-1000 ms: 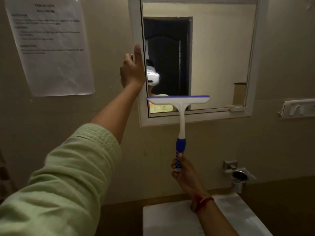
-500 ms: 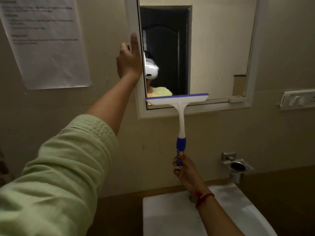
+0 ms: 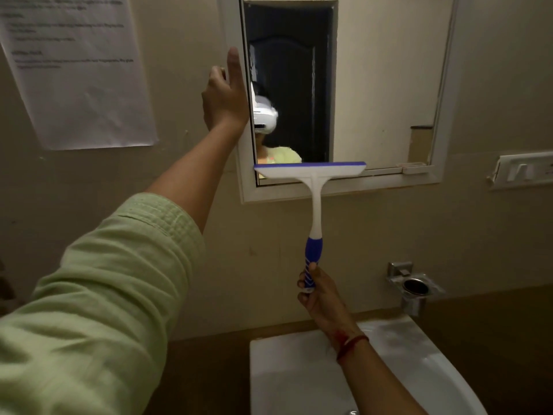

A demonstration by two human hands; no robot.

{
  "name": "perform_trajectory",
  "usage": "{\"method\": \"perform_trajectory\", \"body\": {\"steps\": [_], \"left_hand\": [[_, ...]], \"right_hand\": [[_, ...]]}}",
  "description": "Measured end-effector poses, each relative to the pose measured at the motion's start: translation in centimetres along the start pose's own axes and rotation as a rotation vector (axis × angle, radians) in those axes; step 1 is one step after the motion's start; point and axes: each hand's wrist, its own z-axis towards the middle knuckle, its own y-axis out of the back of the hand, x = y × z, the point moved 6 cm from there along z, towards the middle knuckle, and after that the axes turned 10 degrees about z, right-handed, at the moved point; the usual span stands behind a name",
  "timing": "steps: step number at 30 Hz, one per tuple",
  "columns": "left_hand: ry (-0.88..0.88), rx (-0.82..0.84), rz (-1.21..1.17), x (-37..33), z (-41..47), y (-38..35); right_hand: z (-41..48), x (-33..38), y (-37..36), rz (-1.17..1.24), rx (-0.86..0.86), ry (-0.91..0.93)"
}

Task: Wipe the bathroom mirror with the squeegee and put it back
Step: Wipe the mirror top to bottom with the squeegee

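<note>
The squeegee (image 3: 315,205) has a wide, flat white head with a thin blue strip along the top. Its long white neck turns into a blue grip with white stripes. The right hand (image 3: 321,295) wraps its fingers tight around the low end of that grip and holds the tool straight up. A red thread sits on that wrist. The head lies across the bottom edge of the mirror (image 3: 374,85), toward its bottom left corner, and the neck crosses the smooth white frame (image 3: 389,182).

The left hand (image 3: 224,97) is up at the frame's left edge. Its thumb points straight up along the frame. The other fingers bend at the outer side, and I cannot tell if they grab it. The arm wears a soft, crinkly green sleeve (image 3: 104,295).

A smooth white sink (image 3: 284,369) sits below. A shiny metal ring holder (image 3: 414,287) sticks out of the wall by the sink's back right corner. A wrinkled paper sheet (image 3: 77,79) hangs to the left of the mirror.

A second ago the head was a bit higher on the glass. Now it is nearer the bottom edge. The left hand stays in the same spot.
</note>
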Motion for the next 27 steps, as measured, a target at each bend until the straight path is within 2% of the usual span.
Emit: {"method": "perform_trajectory", "body": {"steps": [11, 22, 27], "left_hand": [[-0.002, -0.003, -0.018, -0.3, -0.1, 0.3], [0.005, 0.012, -0.028, -0.3, -0.2, 0.1], [0.009, -0.003, -0.007, -0.4, -0.2, 0.3]], "right_hand": [[0.7, 3.5, -2.4, -0.134, 0.023, 0.114], [-0.2, 0.8, 0.6, -0.119, -0.035, 0.042], [-1.0, -0.2, 1.5, -0.031, -0.027, 0.005]]}}
